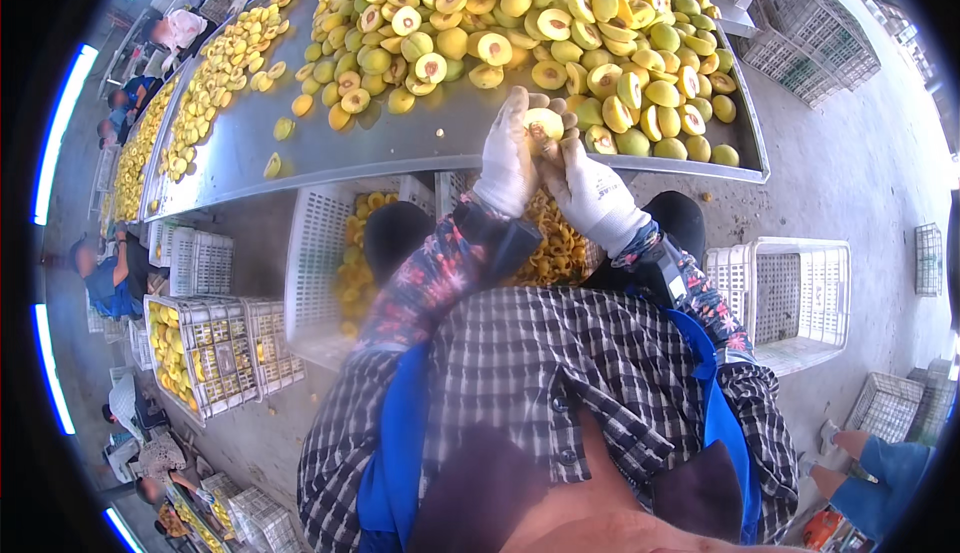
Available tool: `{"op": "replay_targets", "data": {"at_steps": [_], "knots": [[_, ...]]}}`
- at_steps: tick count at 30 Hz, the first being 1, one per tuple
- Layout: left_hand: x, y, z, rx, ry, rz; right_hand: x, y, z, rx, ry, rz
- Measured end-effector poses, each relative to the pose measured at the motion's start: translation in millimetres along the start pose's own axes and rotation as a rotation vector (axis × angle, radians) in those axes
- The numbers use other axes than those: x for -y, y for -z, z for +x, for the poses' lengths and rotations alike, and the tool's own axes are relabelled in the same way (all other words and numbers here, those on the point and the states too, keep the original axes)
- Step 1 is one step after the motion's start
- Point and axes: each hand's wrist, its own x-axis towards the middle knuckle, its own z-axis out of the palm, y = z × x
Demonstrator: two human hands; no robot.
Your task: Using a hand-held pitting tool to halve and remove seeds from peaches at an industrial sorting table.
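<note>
My left hand (504, 154), in a white knit glove with stained fingertips, holds a halved yellow peach-like fruit (546, 122) above the front edge of the metal table. Its cut face, with a brown pit area, is turned towards me. My right hand (598, 191), gloved the same way, has its curled fingertips against the lower side of that half; whether a small tool sits in them is hidden. Beyond my hands rises a large heap of fruit halves (517, 3) on the steel tabletop (360, 136). Below my hands, between my knees, lie orange-brown fruit scraps (561, 241).
A white plastic crate (319, 268) with fruit halves stands by my left knee, a filled crate (214, 358) farther left. At right, another white crate (814, 298) rests on the floor. Stacked crates (814, 27) stand beyond the table's right end. Several people work along the left; a person's legs (862, 470) show lower right.
</note>
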Motion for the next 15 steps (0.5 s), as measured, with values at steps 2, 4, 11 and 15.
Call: {"op": "replay_targets", "data": {"at_steps": [2, 4, 11, 15], "knots": [[0, 3, 0, 0.004, -0.011, 0.052, -4, 2, -4, 0.003, 0.084, -0.155], [-5, 4, -1, 0.148, -0.017, 0.203, -16, -3, -11, 0.108, 0.298, -0.442], [-11, -8, -7, 0.124, 0.096, 0.055, 11, 19, 0, 0.326, -0.95, 1.43], [-6, -11, -10, 0.102, 0.119, -0.032, 1, 21, -8, 0.426, -0.963, 2.014]]}}
